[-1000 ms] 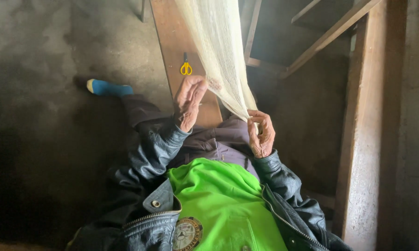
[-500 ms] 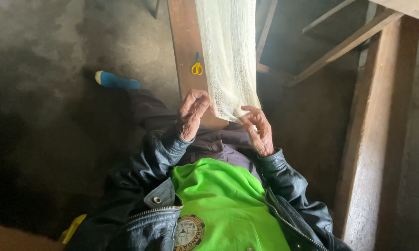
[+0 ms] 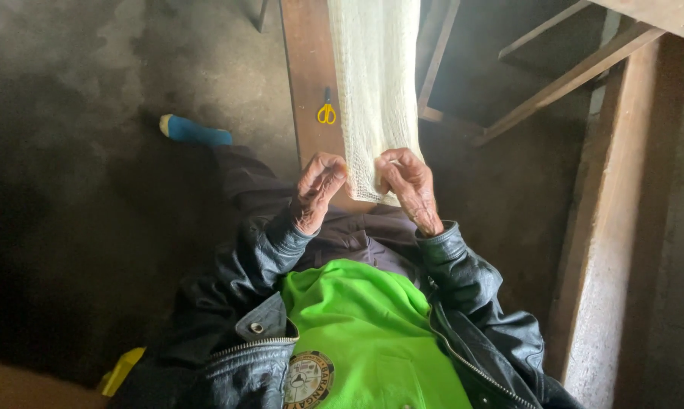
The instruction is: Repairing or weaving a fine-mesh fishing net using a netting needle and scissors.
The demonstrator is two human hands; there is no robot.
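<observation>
Both hands have drawn closer together since the earlier frames, and the pale netting (image 3: 376,91) now hangs straighter, its near edge lying between them where before it slanted off to the right; the right hand (image 3: 410,185) has come up from beside the jacket to meet that edge; the left hand (image 3: 319,189) has shifted right toward it.

Left hand: its grip looks pinched shut on the near left corner of the netting, thumb against fingertips; right hand: fingers curled and closed on the near right part of the same edge, though the exact pinch is partly hidden behind the knuckles.

The netting runs from the far top of the view down along a brown wooden plank (image 3: 308,83) to just above the person's lap, taut enough to hang flat; yellow-handled scissors (image 3: 326,112) lie on the plank just left of the netting, untouched; a blue-socked foot (image 3: 194,130) rests on the concrete floor (image 3: 92,91) to the far left; a wooden post (image 3: 615,250) stands at the right.

By the look of it, the hands are working the bottom row of the mesh; the next move likely calls for small, steady finger work along that edge, keeping the netting taut.
</observation>
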